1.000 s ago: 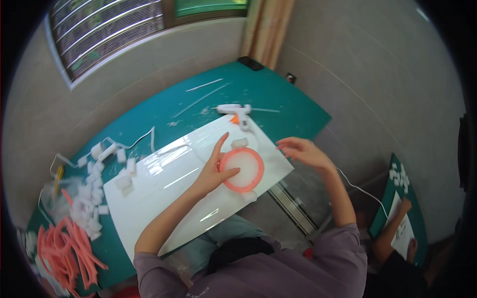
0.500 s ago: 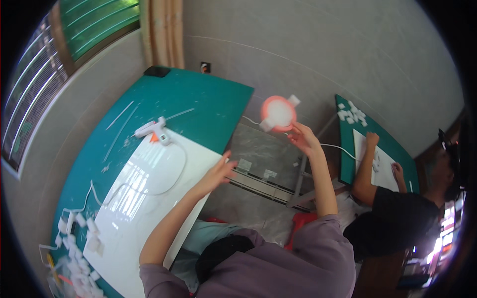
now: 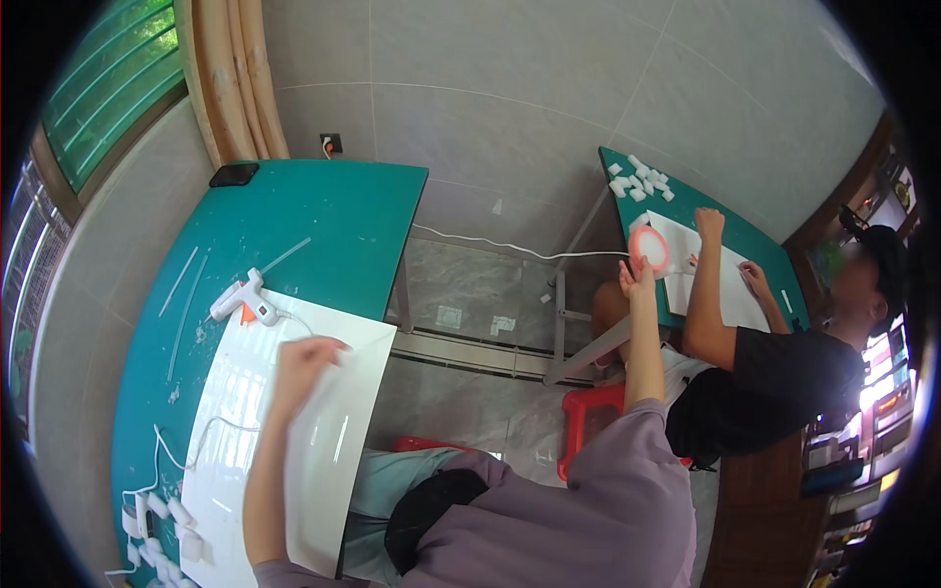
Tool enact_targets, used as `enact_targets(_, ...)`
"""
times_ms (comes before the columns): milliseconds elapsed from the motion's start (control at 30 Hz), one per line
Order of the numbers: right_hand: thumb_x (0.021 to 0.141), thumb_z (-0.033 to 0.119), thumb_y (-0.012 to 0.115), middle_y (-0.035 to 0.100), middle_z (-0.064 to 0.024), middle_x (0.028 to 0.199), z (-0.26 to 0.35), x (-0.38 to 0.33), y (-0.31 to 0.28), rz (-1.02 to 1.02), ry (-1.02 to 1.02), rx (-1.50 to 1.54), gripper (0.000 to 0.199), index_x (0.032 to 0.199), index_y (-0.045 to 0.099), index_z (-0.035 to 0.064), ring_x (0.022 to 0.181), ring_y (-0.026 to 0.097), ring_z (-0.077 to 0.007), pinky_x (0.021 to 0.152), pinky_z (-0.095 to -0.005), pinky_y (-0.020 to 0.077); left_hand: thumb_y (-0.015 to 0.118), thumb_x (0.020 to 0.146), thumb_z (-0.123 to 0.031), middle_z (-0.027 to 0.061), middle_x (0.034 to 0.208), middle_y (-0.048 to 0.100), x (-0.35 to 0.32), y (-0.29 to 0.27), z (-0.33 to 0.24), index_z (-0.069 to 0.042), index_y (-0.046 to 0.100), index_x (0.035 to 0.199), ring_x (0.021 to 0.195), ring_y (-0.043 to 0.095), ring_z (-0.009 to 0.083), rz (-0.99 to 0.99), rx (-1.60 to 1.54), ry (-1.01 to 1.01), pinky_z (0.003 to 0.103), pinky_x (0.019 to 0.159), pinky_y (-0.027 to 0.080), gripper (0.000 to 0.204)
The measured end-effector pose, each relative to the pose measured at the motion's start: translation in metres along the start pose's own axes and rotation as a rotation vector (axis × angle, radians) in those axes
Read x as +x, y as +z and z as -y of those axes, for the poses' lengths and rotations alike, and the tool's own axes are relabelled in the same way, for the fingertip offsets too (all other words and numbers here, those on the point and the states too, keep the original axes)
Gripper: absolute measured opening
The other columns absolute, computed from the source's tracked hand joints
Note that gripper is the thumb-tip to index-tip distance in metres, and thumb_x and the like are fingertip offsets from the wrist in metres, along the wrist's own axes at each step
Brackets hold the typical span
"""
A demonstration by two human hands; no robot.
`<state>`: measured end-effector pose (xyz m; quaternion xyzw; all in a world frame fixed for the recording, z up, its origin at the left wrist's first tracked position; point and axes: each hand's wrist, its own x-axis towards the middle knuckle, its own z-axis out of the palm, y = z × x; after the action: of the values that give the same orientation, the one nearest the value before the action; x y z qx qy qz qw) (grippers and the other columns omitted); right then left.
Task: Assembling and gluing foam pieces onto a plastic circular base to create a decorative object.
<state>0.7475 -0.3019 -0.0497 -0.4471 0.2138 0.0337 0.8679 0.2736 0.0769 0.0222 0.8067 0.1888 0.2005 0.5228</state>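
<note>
"Grey wall (image 3: 490, 78), far table (image 3: 763, 250): entries?"

"One disc (image 3: 649, 251), before the far table's near edge; right hand (image 3: 638, 281) grasping it. Left hand (image 3: 309, 365), well left of the far table: blurred, grip unclear."

"Risk?"

"Drop, should that one-handed grasp slip."

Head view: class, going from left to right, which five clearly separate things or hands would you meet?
White glue gun → the person's left hand → pink-rimmed white disc → co-worker's fist → co-worker's other hand.
</note>
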Motion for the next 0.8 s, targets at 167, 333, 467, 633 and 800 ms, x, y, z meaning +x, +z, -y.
enact_targets(167,0.080,0.028,0.058,0.055,-0.0152,0.097,0.001,0.029,0.008,-0.176,-0.140,0.142,0.041,0.105,0.044,-0.0011,0.069,0.061,-0.0386,0.056,-0.0397,0.0535,0.049,0.086,-0.012,-0.0024,0.064,0.052,-0.016,-0.109,0.030,0.000,0.059,0.095,0.047,0.029,-0.0011,-0.690,-0.397,-0.064,0.017,0.040,0.022,0.019)
enact_targets(333,0.085,0.033,0.048,0.053,-0.0128,0.094,0.010,0.054,0.010,-0.085,-0.079,0.188,0.033,0.099,0.051,0.0027,0.079,0.057,-0.0293,0.068,-0.0386,0.0530,0.048,0.089,-0.020,-0.0041,0.068,0.049,-0.052,-0.163,0.049,0.000,0.052,0.104,0.047,0.030,-0.0009,-0.740,-0.533,-0.021,0.016,0.038,0.022,0.026)
enact_targets(467,0.084,0.030,0.048,0.053,-0.0134,0.094,-0.001,0.031,0.014,-0.128,-0.126,0.094,0.032,0.099,0.050,0.0016,0.077,0.057,-0.0287,0.065,-0.0372,0.0525,0.048,0.089,-0.021,-0.0046,0.068,0.049,-0.072,-0.156,0.051,-0.001,0.052,0.103,0.048,0.033,-0.0007,-0.755,-0.540,-0.071,0.015,0.039,0.024,0.025)
enact_targets(633,0.082,0.025,0.049,0.053,-0.0144,0.093,-0.012,-0.012,0.012,-0.212,-0.240,-0.050,0.031,0.098,0.049,-0.0003,0.074,0.056,-0.0276,0.061,-0.0348,0.0517,0.050,0.088,-0.020,-0.0040,0.068,0.049,-0.078,-0.138,0.053,0.000,0.053,0.102,0.049,0.035,-0.0004,-0.721,-0.596,-0.107,0.014,0.040,0.026,0.025)
enact_targets(800,0.077,0.018,0.049,0.054,-0.0150,0.093,-0.050,-0.083,0.024,0.094,-0.020,0.081,0.024,0.096,0.051,0.0022,0.073,0.053,-0.0237,0.057,-0.0291,0.0471,0.052,0.086,-0.020,-0.0029,0.072,0.050,-0.078,-0.121,0.053,-0.001,0.056,0.099,0.053,0.037,0.0000,-0.663,-0.553,-0.146,0.014,0.043,0.027,0.023)
